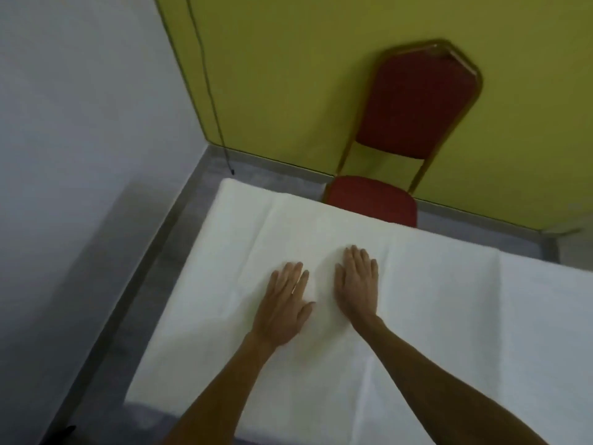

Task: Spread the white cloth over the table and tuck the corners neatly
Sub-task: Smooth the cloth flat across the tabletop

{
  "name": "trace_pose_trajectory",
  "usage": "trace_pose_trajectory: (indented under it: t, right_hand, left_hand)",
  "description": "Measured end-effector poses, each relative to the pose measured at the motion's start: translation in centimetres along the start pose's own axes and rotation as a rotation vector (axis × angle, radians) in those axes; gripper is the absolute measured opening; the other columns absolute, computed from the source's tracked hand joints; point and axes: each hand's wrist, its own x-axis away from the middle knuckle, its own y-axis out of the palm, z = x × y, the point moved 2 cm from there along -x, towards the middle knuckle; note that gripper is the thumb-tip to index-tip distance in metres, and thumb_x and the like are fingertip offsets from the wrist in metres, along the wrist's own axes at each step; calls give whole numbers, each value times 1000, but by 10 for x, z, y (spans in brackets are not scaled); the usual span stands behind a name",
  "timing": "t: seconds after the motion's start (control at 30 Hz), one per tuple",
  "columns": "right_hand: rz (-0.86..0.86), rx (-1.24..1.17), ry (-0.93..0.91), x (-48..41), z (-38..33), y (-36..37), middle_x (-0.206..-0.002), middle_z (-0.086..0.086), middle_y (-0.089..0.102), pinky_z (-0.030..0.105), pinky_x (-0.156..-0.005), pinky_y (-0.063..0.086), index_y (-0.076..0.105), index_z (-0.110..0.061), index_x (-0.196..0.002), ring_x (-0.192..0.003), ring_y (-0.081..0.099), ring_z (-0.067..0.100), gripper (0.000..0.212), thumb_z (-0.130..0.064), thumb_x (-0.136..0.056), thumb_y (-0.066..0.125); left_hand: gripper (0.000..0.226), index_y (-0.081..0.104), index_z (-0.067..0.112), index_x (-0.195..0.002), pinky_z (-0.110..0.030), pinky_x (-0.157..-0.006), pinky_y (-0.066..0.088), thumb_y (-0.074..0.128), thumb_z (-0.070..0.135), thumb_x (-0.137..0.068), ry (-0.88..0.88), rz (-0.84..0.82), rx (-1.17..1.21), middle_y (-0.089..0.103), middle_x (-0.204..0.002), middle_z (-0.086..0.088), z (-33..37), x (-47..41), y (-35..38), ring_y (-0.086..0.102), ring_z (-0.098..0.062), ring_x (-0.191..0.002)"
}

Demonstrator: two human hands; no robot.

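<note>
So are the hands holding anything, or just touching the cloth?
Nothing is held. The left hand and the right hand both lie flat, palms down with fingers spread, side by side on top of the white cloth. No grip anywhere.

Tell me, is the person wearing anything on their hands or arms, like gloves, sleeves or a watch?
Nothing shows. The left hand and the right hand are bare, with no gloves, and I see no rings. Both forearms are uncovered as far as the picture's edge, with no sleeve, watch or bracelet in view.

Head-worn, wide-angle, tilted view, looking forward and down, close over worktop (449,316), facing yellow wall (288,75) and red chair (407,123).
</note>
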Motion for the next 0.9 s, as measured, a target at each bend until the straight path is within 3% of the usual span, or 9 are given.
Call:
trace_pose_trajectory:
  t: [0.1, 0.43, 0.57, 0.73, 0.9]
  right_hand:
    - [21, 13, 23, 22, 51, -17, -163, 12, 29, 42, -126, 1, 33, -6, -155, -154, 17, 28, 58, -37, -107, 27]
    - [20, 21, 79, 70, 118, -44, -165, 9, 26, 41, -126, -3, 29, -9, -157, -155, 13, 26, 65, -48, -106, 22]
    - [25, 8, 117, 85, 141, -59, -166, 9, 23, 41, -126, -2, 27, -10, -157, -155, 11, 26, 69, -53, -104, 17]
    - [-87, 127, -29, 73, 158, -47, -169, 9, -6, 47, -126, -6, 2, -13, -161, -155, -10, 28, 80, -64, -100, 8]
    - [-72, 200, -56, 75, 161, -36, -167, 8, -14, 49, -125, -7, -5, -13, -161, -155, -15, 28, 89, -74, -98, 13]
  left_hand:
    - [70, 30, 9, -153, -54, -120, 18, 36, 53, -99, 73, -11, -55, 20, -163, -12, -3, -10, 12, 14, -30, -151]
    - [81, 25, 12, -155, -58, -117, 17, 25, 64, -93, -56, -59, -181, 19, -163, -12, -66, 6, -10, 17, -33, -150]
    - [84, 29, 6, -152, -61, -116, 17, 23, 65, -93, -131, -69, -166, 24, -160, -18, -42, 3, -12, 19, -39, -148]
    - [81, 24, 13, -155, -49, -122, 9, 16, 67, -96, 15, -52, -76, 16, -164, -9, 37, -41, 17, 7, -27, -152]
    - [74, 18, 18, -157, -47, -122, 11, 20, 62, -98, 38, -10, -162, 12, -165, -6, 30, -41, 34, 8, -27, -152]
